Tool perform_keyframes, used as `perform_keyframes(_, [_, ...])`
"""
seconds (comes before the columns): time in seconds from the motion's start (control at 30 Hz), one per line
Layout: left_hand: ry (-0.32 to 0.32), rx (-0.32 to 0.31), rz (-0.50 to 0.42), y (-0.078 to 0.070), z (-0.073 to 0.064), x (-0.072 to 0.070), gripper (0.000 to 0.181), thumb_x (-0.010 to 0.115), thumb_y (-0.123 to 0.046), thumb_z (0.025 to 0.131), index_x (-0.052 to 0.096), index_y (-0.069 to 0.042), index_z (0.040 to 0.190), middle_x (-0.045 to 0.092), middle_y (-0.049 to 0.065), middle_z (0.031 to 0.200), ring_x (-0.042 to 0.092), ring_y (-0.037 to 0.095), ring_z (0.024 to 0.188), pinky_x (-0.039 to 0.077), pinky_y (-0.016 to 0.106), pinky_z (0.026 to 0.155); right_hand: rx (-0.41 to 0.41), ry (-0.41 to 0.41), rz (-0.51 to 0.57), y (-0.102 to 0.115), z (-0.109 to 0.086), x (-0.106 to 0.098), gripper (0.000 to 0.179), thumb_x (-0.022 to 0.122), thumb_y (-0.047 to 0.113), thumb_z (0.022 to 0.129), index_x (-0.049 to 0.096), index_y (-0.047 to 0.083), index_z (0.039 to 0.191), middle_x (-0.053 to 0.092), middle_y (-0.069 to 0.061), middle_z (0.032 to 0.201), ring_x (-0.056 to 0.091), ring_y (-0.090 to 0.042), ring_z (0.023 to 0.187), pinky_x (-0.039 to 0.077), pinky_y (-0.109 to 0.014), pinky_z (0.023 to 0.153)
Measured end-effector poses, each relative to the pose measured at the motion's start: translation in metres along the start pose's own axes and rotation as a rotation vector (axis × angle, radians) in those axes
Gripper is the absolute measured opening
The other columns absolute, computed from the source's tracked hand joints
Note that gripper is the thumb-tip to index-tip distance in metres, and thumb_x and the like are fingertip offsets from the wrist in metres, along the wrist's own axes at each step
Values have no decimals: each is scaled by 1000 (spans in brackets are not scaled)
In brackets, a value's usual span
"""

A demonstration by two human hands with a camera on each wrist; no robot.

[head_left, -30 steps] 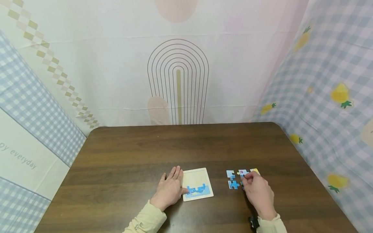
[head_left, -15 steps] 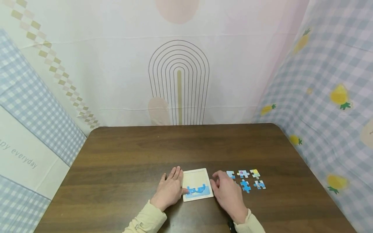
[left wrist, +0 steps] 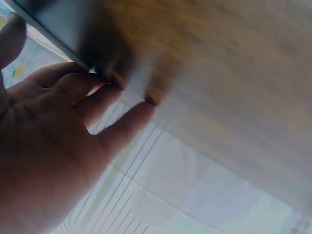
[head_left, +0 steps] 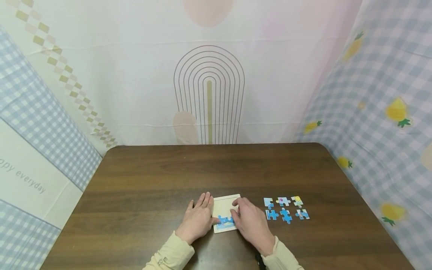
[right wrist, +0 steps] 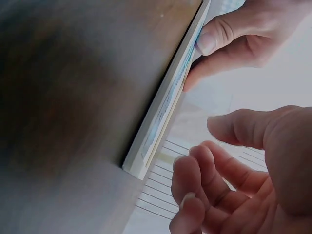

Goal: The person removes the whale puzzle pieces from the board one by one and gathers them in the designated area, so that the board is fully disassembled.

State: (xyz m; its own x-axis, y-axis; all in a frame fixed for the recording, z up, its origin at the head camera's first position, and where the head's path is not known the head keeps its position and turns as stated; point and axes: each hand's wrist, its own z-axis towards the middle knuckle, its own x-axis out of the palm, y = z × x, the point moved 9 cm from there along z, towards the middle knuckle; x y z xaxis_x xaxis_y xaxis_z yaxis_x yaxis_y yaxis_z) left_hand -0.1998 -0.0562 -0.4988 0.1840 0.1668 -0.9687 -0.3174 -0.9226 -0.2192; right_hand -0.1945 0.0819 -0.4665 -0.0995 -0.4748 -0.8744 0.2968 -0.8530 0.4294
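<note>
A small square puzzle tray (head_left: 218, 198) with a pale rim lies on the table. Joined blue jigsaw pieces (head_left: 225, 220) fill its near part; the far part shows bare board. My left hand (head_left: 197, 222) lies flat along the tray's left side, fingers straight, its thumb over the lower left corner. Above the tray's right side is my right hand (head_left: 251, 224), covering part of it. In the right wrist view, that hand's thumb (right wrist: 234, 127) and loosely bent fingers stand apart with nothing between them, off the tray (right wrist: 141, 163).
Several loose jigsaw pieces (head_left: 284, 201) lie in two rows right of the tray. The brown wooden table (head_left: 162, 168) meets a white patterned cloth (head_left: 141, 93) at the back. Checked cloth (head_left: 368, 112) hangs along the right.
My right hand has moved left from the loose pieces, past the tray's right edge, to above the tray. The loose pieces are uncovered. My left hand has stayed at the tray.
</note>
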Motion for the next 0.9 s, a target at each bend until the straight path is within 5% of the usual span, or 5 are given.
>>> perform_keyframes(0.5, [-6,7,5,-1,0,-3,77,62,-49,90,42,2,145,35,17,153,31,30,142,30,59,107,-158,111,28,16,-4,13,17,68,20,90,73,13,104,48,9,77,38,-1,54,36,-21,47])
perform_keyframes(0.73, [-9,11,11,-2,0,-4,67,53,-44,98,41,2,145,35,17,153,30,29,142,29,58,107,-191,158,27,18,-6,16,19,70,19,89,73,11,106,50,6,79,39,-3,56,36,-22,48])
perform_keyframes(0.9, [8,27,-41,-2,-1,-4,81,53,-56,93,40,5,145,34,20,152,29,32,142,28,59,107,-205,173,0,18,-7,18,21,70,22,89,72,12,107,49,7,79,39,-3,56,36,-22,48])
